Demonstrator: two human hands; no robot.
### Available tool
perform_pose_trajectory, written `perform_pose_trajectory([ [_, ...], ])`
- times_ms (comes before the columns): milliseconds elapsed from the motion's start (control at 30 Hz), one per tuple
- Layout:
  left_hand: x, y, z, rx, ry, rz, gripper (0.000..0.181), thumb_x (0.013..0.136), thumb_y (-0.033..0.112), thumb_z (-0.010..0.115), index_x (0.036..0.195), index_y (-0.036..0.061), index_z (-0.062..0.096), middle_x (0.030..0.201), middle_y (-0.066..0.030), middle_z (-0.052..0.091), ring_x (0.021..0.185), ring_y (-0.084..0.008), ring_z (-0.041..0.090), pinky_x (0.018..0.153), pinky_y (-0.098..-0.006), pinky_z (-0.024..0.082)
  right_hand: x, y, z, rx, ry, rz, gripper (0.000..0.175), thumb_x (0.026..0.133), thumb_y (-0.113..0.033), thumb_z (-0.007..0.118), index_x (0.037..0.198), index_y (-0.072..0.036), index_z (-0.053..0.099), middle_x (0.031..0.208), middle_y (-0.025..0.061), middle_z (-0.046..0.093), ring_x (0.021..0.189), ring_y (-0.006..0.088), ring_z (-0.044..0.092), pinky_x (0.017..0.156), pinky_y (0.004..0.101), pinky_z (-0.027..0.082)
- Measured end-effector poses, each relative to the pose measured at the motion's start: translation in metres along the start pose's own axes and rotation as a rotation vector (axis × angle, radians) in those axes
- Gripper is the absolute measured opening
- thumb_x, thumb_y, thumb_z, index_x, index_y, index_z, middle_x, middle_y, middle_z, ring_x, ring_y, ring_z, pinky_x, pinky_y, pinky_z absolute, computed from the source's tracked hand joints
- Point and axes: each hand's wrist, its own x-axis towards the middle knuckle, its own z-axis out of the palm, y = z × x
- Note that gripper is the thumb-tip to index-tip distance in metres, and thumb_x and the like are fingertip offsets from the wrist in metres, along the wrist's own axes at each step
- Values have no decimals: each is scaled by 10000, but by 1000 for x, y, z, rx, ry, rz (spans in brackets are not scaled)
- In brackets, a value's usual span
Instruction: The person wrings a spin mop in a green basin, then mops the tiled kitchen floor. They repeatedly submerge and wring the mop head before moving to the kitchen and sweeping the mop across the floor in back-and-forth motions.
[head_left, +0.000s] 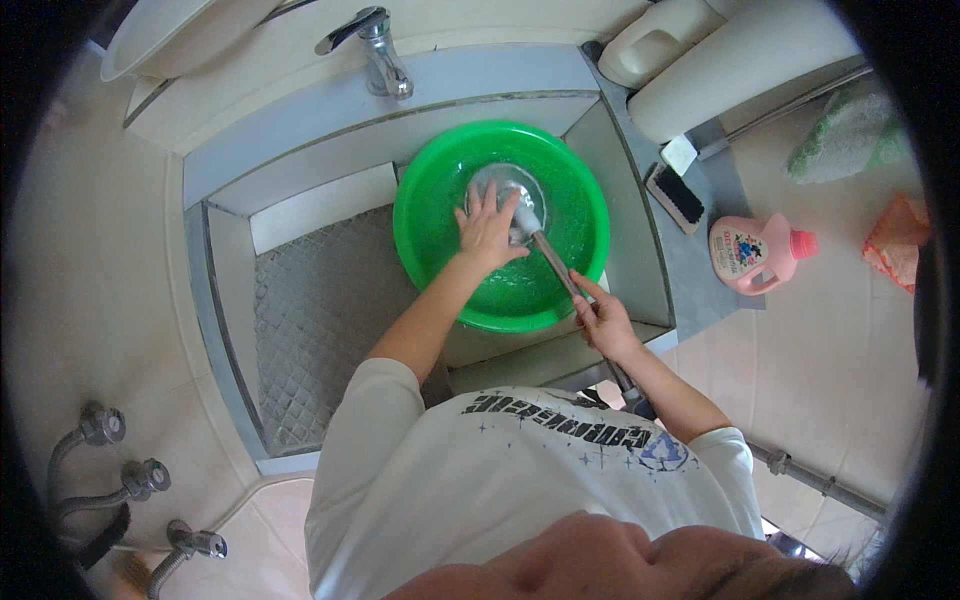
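Note:
A round green plastic basin (420, 259) stands in a tiled sink and holds what looks like water. In it lies a round, clear disc-shaped head (531, 180), joined by a pale fitting to a long metal pole (553, 259). My left hand (489, 229) rests on that round head with its fingers spread. The pole runs over the basin's near rim, and my right hand (604, 321) is closed around it there. Its lower end passes down beside my shirt, partly hidden by my right forearm.
A chrome faucet (386, 64) rises behind the sink (300, 150). On the right ledge are a black-bristled brush (676, 196), a white block (679, 155) and a pink detergent bottle (750, 253). Pale containers (735, 67) stand at the back right. Valves with hoses (142, 480) line the left wall.

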Motion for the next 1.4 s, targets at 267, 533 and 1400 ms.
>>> perform_pose_trajectory([
  [267,11,15,-18,112,190,101,788,542,232,779,1243,228,420,1369,-141,254,1281,-392,161,914,-650,239,-19,-25,-20,233,-52,60,418,915,-164,436,1316,-247,349,571,-20,422,398,52,360,345,203,312],
  [533,19,-35,58,155,-122,-68,742,581,189,753,1241,260,422,1391,-71,237,1277,-370,197,924,-635,253,28,-2,3,143,-186,279,410,909,-180,449,1299,-277,363,545,-15,412,383,71,363,339,224,343],
  [1400,-111,-43,-247,482,803,-61,550,585,321,724,1106,239,568,1274,-93,412,1206,-356,309,857,-628,280,-66,-193,44,4,-251,-420,435,905,-123,447,1321,-201,351,554,-42,399,401,35,355,345,181,292],
])
